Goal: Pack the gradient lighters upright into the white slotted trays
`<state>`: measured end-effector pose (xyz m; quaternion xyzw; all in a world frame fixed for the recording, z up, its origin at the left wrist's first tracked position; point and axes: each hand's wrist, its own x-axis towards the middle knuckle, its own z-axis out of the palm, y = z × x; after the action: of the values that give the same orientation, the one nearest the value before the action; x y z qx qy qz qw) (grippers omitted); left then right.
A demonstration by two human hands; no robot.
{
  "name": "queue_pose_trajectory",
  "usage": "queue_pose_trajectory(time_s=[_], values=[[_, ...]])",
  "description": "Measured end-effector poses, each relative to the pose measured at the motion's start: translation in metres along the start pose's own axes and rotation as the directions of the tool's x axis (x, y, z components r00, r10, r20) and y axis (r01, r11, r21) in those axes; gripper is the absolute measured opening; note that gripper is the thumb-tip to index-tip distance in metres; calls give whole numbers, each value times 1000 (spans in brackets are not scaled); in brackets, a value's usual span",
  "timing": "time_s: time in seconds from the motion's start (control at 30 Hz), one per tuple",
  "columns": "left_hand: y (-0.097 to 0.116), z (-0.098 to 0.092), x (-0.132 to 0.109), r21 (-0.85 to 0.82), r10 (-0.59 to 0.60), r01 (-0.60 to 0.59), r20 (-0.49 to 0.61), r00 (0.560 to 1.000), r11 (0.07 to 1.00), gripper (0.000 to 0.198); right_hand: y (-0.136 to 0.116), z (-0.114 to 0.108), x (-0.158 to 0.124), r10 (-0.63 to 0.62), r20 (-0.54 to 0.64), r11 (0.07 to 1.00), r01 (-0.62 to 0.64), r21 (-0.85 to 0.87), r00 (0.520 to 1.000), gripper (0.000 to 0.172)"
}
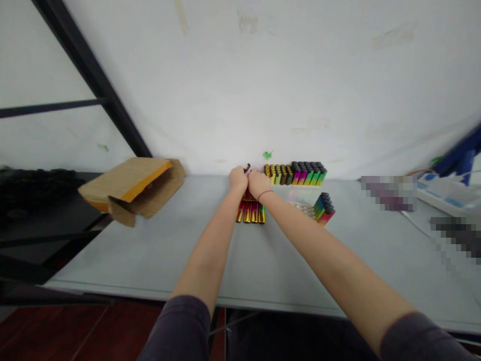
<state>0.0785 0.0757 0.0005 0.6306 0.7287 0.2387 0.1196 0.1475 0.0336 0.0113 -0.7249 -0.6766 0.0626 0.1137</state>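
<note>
Close together at the back of the table, my left hand (238, 178) and my right hand (259, 184) both have curled fingers. A small dark-tipped lighter (247, 168) pokes up between them, at my left hand's fingers. What my right hand grips is hidden behind its back. Below my wrists lies a row of shiny red-to-gold lighters (251, 212), partly covered by my hands. Just right of my right hand stand yellow and dark lighters (278, 174), followed by a block of pink-to-green lighters with black tops (309, 173).
Behind my right forearm, a rainbow-coloured block of lighters (324, 208) stands beside whitish pieces (305, 209). An open cardboard box (130, 185) lies on the left of the grey table (150, 255). A white wall (225, 90) rises behind. A white power strip (447, 195) and cables are at right.
</note>
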Motion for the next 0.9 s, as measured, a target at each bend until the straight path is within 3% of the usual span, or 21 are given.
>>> queue_pose_trajectory(time_s=[0.27,0.5,0.6,0.9], values=[[7,5,3,198,85,-97,68,994,975,35,10,6,5,-42,-84,997,36,-65,996,35],[9,8,5,203,106,-121,84,991,972,38,19,-1,-6,-97,-30,994,95,-50,995,31],[9,9,8,197,119,-136,98,988,971,37,24,0,-11,-100,-10,995,100,-19,995,37],[7,13,32,159,49,-73,151,987,985,38,34,15,-21,-282,-143,959,281,-27,949,46]])
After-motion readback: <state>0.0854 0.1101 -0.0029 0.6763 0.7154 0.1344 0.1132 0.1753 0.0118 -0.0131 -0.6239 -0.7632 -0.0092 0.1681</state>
